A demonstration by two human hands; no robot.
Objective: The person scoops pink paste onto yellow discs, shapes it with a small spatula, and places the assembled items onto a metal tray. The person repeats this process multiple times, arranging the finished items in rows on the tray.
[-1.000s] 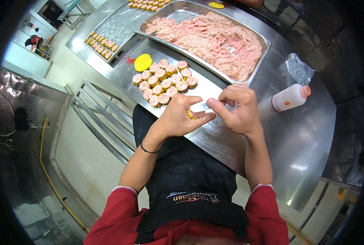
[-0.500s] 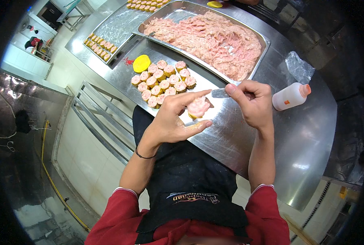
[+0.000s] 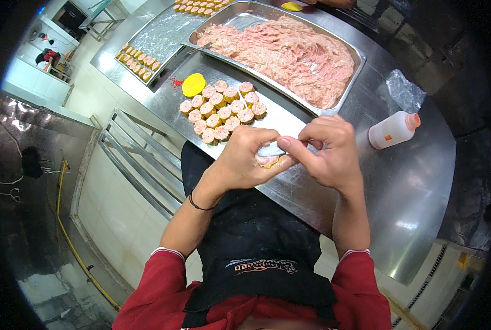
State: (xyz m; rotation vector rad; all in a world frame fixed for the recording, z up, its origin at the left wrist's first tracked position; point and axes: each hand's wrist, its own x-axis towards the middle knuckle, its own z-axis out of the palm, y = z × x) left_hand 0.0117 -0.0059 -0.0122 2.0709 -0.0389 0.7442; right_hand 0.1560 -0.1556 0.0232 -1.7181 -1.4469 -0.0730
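Note:
My left hand (image 3: 244, 157) is curled round a dumpling (image 3: 267, 161) in a yellow wrapper, its pink meat filling facing up. A metal spreading blade (image 3: 271, 149), gripped by my right hand (image 3: 329, 149), lies flat over the top of that filling and hides most of it. Just beyond my left hand, several filled dumplings (image 3: 223, 113) stand upright in rows on a white board (image 3: 289, 125). At their far left corner lies a stack of round yellow wrappers (image 3: 194, 84). Behind the board is a big steel tray (image 3: 361, 61) heaped with pink minced meat (image 3: 295, 55).
Right of my hands stands a white bottle (image 3: 391, 130) with an orange cap, and a crumpled clear plastic bag (image 3: 405, 91) lies beyond it. Another tray (image 3: 168, 34) with rows of dumplings is at the far left. The steel table (image 3: 416, 181) has a rounded right edge.
My right hand has moved left, bringing the blade from beside the dumpling onto its meat. The fingers of my left hand have closed further round the wrapper.

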